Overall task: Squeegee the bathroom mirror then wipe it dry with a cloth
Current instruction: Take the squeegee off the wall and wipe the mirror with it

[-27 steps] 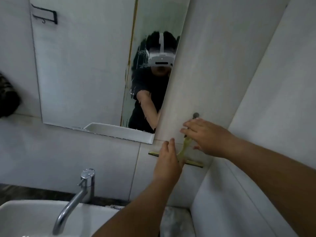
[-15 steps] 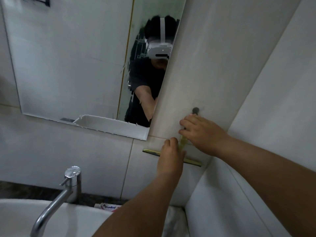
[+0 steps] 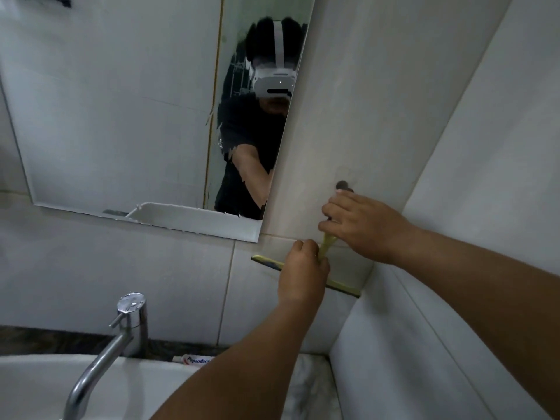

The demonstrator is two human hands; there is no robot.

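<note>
Tilework in pale grey covers the wall, and everything sits relative to the one frameless rectangular mirror [image 3: 121,116] on it. Below the mirror juts the single chrome tap [image 3: 121,334] over a white basin [image 3: 39,386]. Right of the mirror's lower corner hangs the one yellow-green squeegee [image 3: 342,275] with its dark rubber blade, off a small dark wall hook [image 3: 341,185].

Both hands are on it: the left hand [image 3: 304,271] is closed narrowly around the handle near the blade, and the right hand [image 3: 363,227] covers the handle's top just under the hook, fingers curled; whether they pinch it I cannot tell.

Lifting it off looks to be the step in hand. A snagged loop could jerk the hook loose, or a slipping handle could drop the squeegee toward the basin. No cloth shows.
</note>
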